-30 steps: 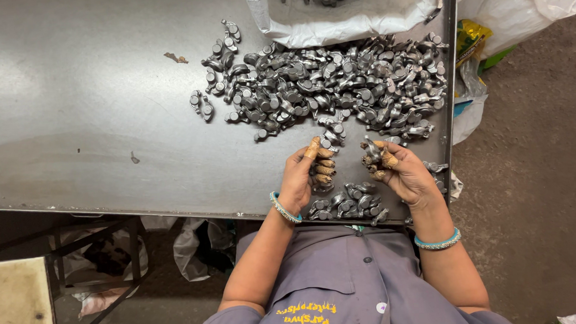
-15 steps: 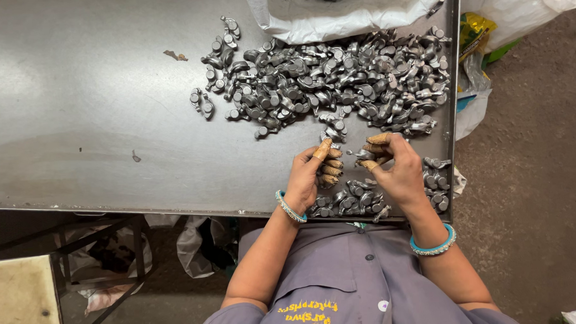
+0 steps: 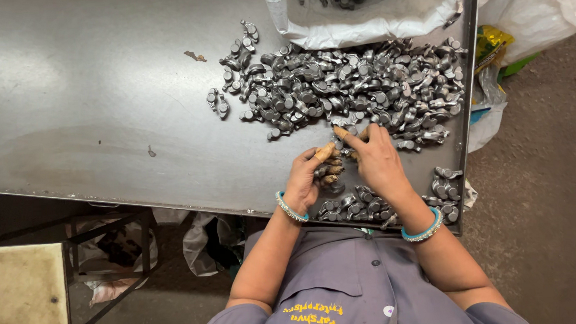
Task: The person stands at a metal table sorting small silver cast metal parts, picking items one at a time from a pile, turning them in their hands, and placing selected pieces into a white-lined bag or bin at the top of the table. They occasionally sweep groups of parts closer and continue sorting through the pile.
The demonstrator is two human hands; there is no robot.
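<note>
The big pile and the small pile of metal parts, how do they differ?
The big pile is wide and lies far from the person, under a white bag. The small pile is narrow and lies at the near table edge, beside the left hand and right hand. Both hold similar grey parts.

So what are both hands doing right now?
Left hand: closed on small metal parts.
Right hand: fingers reaching the big parts pile; grip cannot be told.

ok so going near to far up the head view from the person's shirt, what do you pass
grey shirt → small pile of metal parts at the table's near edge → left hand and right hand, side by side → big pile of metal parts → white sack with more parts
</note>
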